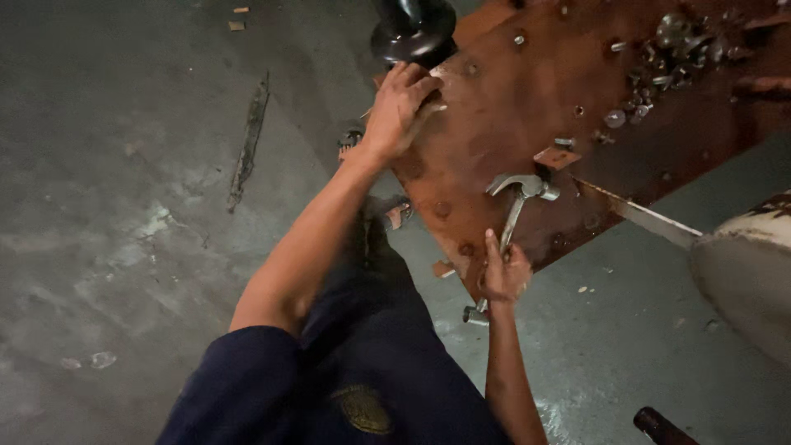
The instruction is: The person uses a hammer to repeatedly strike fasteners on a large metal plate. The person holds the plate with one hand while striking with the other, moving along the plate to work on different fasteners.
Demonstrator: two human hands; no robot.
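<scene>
A rusty brown metal plate (527,99) fills the upper right, with holes and bolts in it. My right hand (504,272) grips the handle of a steel claw hammer (521,191) whose head rests on the plate near its lower edge. My left hand (397,107) presses on the plate's left corner, fingers curled around something small that I cannot make out. A black rounded insulator-like part (414,31) stands just above that hand.
A heap of loose nuts, bolts and washers (667,58) lies on the plate's far right. A pale rounded object (746,268) sits at the right edge. A thin metal strip (247,144) lies on the grey concrete floor (124,206). A dark pipe end (655,424) shows at the bottom right.
</scene>
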